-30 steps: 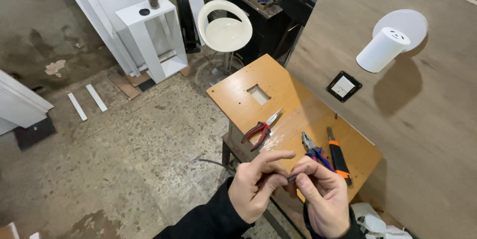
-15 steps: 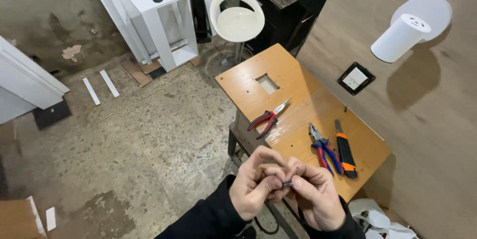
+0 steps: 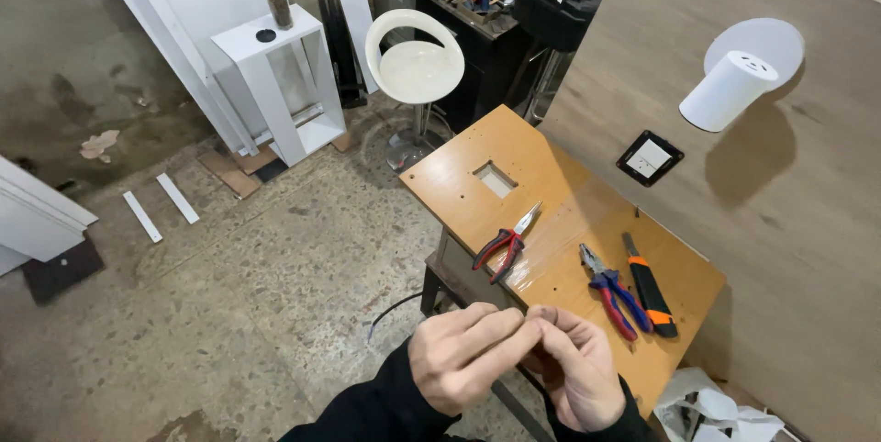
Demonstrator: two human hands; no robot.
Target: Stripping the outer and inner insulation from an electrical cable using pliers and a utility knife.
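Wooden counter keeps red pliers within reach; both hands, left hand and right hand, pinch something tiny together (hidden between fingertips).

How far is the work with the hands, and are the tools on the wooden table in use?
Done: nothing finished shows. In hand: the left hand and right hand meet fingertip to fingertip, pinching something too small to identify. Left: the red-handled pliers, the blue-and-red pliers and the black-and-orange utility knife lie untouched on the wooden table.
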